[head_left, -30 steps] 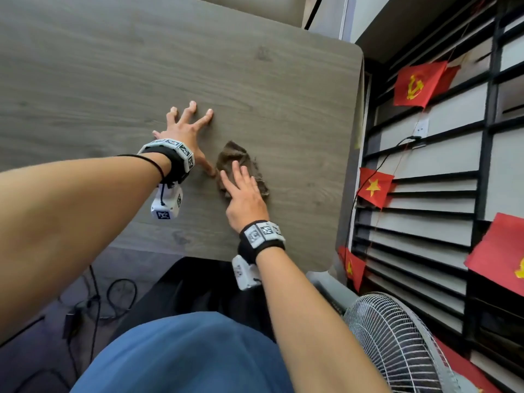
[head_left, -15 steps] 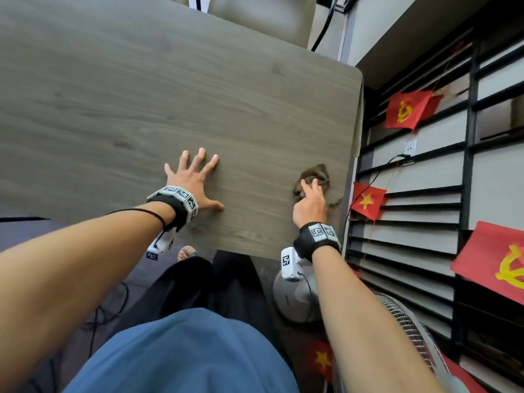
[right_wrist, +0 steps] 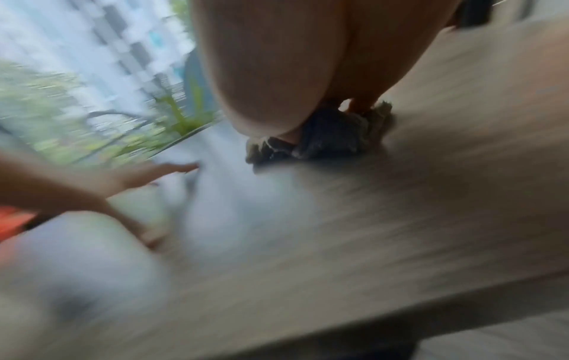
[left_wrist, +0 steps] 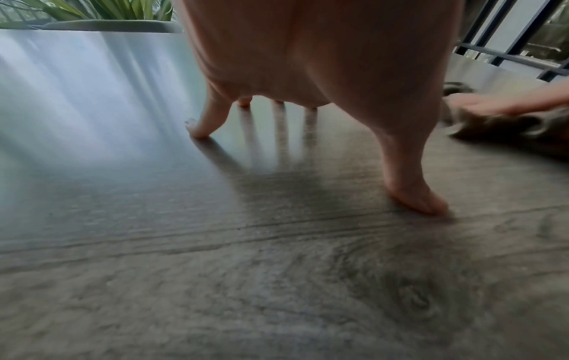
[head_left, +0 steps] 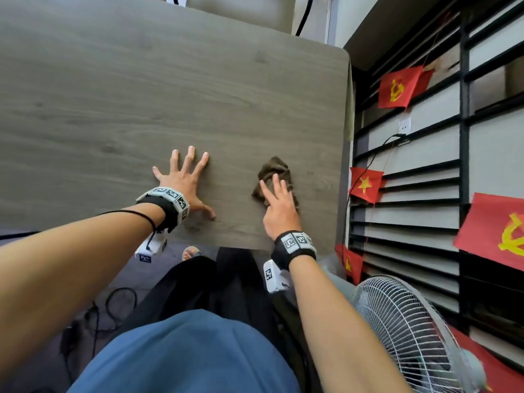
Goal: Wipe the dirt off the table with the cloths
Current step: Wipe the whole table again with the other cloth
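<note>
A crumpled brown cloth (head_left: 272,171) lies on the grey wood-grain table (head_left: 141,95) near its right edge. My right hand (head_left: 279,204) presses down on the cloth with straight fingers; in the right wrist view the cloth (right_wrist: 326,138) bunches under the palm. My left hand (head_left: 184,180) rests on the table to the left of the cloth, fingers spread, with the fingertips (left_wrist: 200,129) touching the wood. It holds nothing. The cloth (left_wrist: 505,126) shows at the right edge of the left wrist view.
The table's right edge (head_left: 344,165) runs close to a wall of dark slats hung with red flags (head_left: 365,184). A white fan (head_left: 411,330) stands at lower right. Cables lie on the floor (head_left: 113,304) below the near table edge. A plant (left_wrist: 101,9) stands beyond the far end.
My right hand swept the cloth right towards the table's edge, then back a little to the left. Its fingers are now straight on the cloth. The left hand stayed planted on the table.
</note>
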Demonstrator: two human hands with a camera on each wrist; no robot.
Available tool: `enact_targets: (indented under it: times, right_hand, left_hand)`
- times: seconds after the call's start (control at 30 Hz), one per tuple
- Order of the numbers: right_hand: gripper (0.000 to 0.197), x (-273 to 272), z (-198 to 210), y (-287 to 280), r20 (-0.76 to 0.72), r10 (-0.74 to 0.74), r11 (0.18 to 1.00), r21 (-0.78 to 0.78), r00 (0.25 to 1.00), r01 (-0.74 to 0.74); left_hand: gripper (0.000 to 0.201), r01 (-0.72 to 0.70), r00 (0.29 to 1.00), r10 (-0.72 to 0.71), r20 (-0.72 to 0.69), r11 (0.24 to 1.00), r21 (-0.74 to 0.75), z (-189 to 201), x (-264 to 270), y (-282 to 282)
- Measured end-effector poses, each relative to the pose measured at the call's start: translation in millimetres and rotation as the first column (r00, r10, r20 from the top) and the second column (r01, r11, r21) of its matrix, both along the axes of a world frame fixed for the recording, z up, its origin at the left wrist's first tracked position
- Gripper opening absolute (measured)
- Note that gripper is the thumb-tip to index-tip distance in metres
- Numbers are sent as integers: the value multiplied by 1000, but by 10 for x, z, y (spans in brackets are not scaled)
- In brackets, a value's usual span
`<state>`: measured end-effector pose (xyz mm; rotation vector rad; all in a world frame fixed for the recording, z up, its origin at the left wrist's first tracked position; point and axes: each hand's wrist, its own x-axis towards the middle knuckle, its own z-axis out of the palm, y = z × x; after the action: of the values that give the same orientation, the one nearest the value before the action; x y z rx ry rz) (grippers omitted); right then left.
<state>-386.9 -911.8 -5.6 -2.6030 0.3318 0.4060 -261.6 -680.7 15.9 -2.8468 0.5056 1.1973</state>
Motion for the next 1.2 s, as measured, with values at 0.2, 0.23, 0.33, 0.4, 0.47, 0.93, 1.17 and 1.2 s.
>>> enact_targets:
  times: [0.2,0.23,0.33,0.4,0.47,0.93,1.17,1.2]
  right_hand:
    - [71,-216,65,-1048,-70,-200,980,-13,977,199]
    - [70,-186,90,-1055,-78,-214,977,6,974,215]
    - [63,-46,137,-811,-30,-340,940,0,940,341]
    - [62,44,147,-342,35,-388,920,81,921,384]
    - [61,131,125,347,22,-314,930,209,949,303]
    - [47,-371,-26,-52,52,-146,987,83,988,141]
    - [38,-440,-81,-821,84,-415,909,12,906,416]
    - [43,-428,-84,-783,115,-435,900,17,893,436]
  left_hand:
    - [161,13,1000,-13,27,1000,8,-28,16,-1]
    - [161,6,1000,-6,25,1000,2,-19,12,1]
    - [162,-15,1000,16,9,1000,-17,5,4,-11]
    - [163,-28,1000,28,-7,1000,-13,11,16,-24]
    - [160,-29,999,29,-14,1000,3,16,40,-34]
    - [162,-44,999,43,-25,999,-18,54,16,-16]
    - [163,-50,999,49,-12,999,-14,71,34,-25]
    - [162,-50,999,50,-7,999,-16,72,29,-26]
